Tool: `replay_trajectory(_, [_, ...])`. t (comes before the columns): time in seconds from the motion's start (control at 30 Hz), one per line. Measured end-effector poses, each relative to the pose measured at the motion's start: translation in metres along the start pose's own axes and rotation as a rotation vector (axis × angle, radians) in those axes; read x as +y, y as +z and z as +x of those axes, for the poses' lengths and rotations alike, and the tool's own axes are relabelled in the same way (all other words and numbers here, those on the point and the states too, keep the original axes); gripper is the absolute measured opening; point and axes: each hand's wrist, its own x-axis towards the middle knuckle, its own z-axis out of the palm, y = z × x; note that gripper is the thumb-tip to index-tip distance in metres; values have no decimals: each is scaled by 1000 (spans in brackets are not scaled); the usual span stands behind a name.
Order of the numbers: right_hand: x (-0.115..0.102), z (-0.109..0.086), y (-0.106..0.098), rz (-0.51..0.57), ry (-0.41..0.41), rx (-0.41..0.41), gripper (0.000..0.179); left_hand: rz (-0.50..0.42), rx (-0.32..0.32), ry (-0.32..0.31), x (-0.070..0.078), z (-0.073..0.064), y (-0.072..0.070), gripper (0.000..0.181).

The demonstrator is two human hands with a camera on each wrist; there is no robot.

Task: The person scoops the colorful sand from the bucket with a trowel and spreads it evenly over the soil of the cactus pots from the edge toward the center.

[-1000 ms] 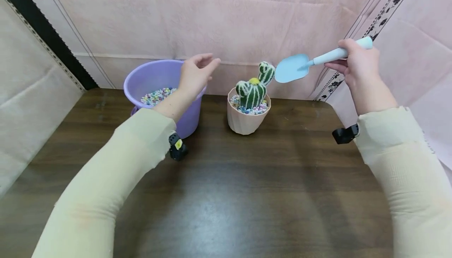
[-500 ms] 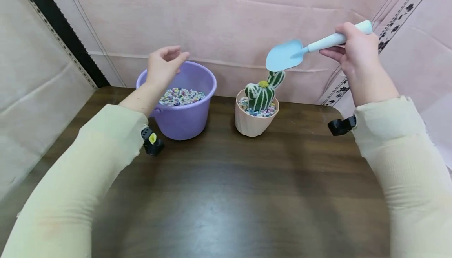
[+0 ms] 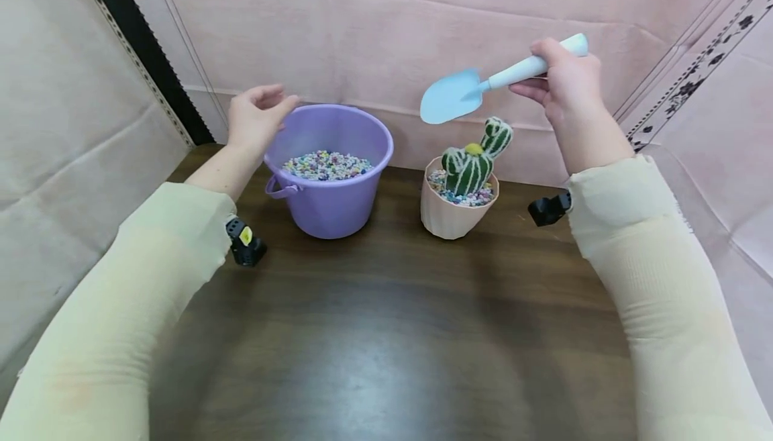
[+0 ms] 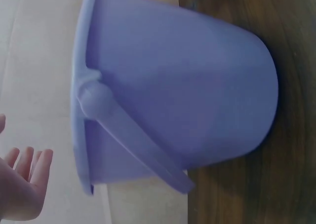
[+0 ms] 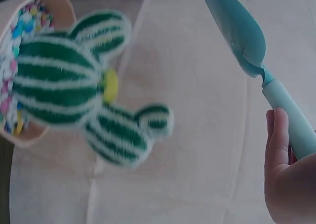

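Observation:
A light blue trowel (image 3: 453,96) is gripped by its handle in my right hand (image 3: 570,82), raised above the table. Its blade points left, above and to the left of the cactus. The green, white-striped cactus (image 3: 468,172) with a yellow top stands among colored pebbles in a pale pink pot (image 3: 449,218). My left hand (image 3: 253,119) hovers just left of the purple bucket (image 3: 338,206), fingers loosely bent and holding nothing. Inside the bucket lie multicolored pebbles (image 3: 329,166). In the left wrist view the bucket's handle (image 4: 138,140) hangs down along its side.
Bucket and pot stand side by side at the back of a dark wooden table (image 3: 362,333). Pale pink cloth (image 3: 386,38) hangs behind, with more cloth at both sides. Black wrist cameras (image 3: 244,243) are strapped over the sleeves.
My left hand has moved left, from over the bucket to beside its rim. The trowel in my right hand has shifted left relative to the cactus. The head view has also turned.

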Motion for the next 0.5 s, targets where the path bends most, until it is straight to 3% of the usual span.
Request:
replay_trajectory(0.33, [25, -5, 31, -65, 6, -44, 23, 164, 61, -60, -22, 5, -15, 54])
replay_trajectory(0.5, [39, -7, 40, -94, 20, -69, 21, 179, 56, -122, -32, 2, -18, 51])
